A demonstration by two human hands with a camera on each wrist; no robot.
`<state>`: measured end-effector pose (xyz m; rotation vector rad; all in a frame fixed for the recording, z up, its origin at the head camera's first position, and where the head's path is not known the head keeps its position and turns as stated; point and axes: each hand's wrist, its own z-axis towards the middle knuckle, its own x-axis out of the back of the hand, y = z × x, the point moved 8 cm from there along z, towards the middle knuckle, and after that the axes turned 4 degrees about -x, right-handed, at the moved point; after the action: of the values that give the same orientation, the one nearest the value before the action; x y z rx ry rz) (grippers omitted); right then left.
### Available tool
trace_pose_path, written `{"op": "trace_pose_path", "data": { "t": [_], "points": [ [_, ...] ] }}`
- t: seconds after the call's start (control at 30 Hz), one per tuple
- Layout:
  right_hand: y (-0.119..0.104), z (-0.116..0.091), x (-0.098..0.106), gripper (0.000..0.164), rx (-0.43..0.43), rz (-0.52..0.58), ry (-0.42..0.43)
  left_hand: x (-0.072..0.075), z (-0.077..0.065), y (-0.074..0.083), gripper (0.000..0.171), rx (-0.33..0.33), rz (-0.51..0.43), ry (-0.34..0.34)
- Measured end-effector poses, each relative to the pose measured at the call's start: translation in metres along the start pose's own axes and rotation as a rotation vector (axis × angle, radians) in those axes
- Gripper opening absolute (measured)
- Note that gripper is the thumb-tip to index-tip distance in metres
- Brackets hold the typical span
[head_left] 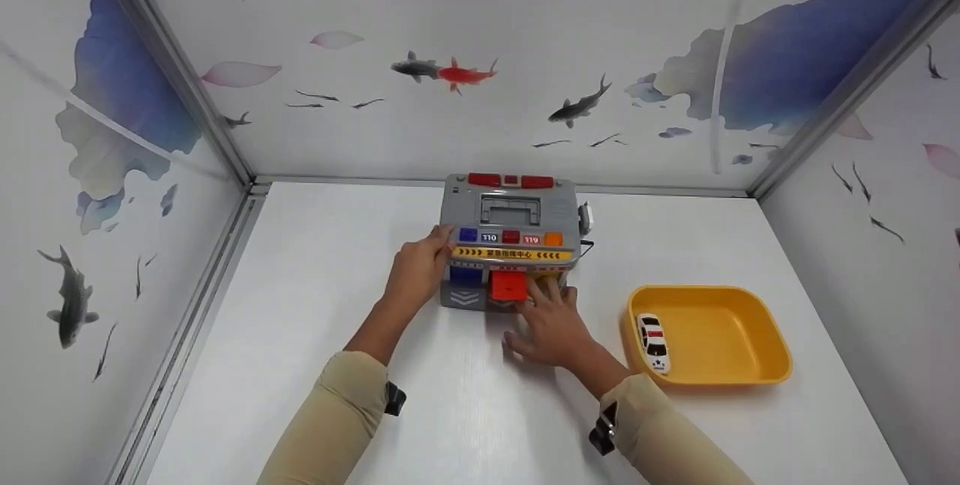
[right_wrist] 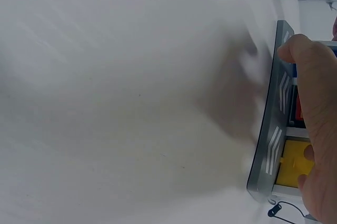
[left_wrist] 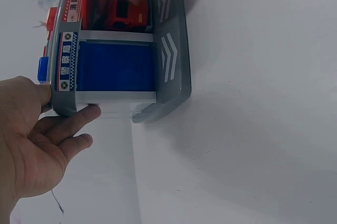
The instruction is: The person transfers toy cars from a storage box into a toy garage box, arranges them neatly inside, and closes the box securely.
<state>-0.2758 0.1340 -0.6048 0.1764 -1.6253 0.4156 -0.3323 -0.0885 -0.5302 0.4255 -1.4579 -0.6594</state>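
A grey toy garage with blue, red and yellow doors stands on the white table. My left hand grips its left upper edge, thumb near the top, fingers along the side wall. The red door is swung up, and in the left wrist view a red toy car sits in the middle bay. My right hand reaches to this bay with extended fingers, fingertips right at the car; its thumb stands apart in front. The blue door and yellow door are down.
A yellow tray lies on the table to the right, with a white toy police car along its left side. A thin cord hangs at the garage's right side. Printed wall panels enclose the table.
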Motion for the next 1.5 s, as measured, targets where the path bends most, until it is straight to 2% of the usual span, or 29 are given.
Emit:
{"op": "trace_pose_path", "data": {
  "t": [0.23,0.47,0.67,0.87,1.1,1.33,1.5],
  "points": [
    [-0.002,0.003,-0.001,0.073,-0.012,-0.047,-0.012,-0.002,-0.003,0.0,0.046,-0.013,0.007,-0.002],
    [-0.003,-0.001,-0.004,0.086,-0.026,-0.052,-0.046,-0.002,-0.005,-0.001,0.046,-0.028,-0.009,0.004],
    [0.0,-0.008,-0.001,0.073,-0.014,-0.032,-0.034,-0.002,-0.005,-0.003,0.046,-0.032,-0.015,0.006],
    [0.004,-0.017,0.0,0.065,0.029,-0.008,-0.02,-0.004,-0.006,-0.005,0.046,-0.007,-0.024,-0.007],
    [0.008,-0.029,0.004,0.07,0.086,0.019,-0.013,-0.004,-0.005,-0.004,0.046,-0.015,-0.028,-0.005],
    [0.012,-0.035,0.021,0.068,0.146,0.021,0.053,0.001,0.0,-0.002,0.046,-0.04,-0.027,0.013],
    [0.016,-0.042,0.033,0.069,0.191,0.022,0.094,0.001,0.001,0.0,0.047,-0.026,-0.024,-0.002]
  ]
}}
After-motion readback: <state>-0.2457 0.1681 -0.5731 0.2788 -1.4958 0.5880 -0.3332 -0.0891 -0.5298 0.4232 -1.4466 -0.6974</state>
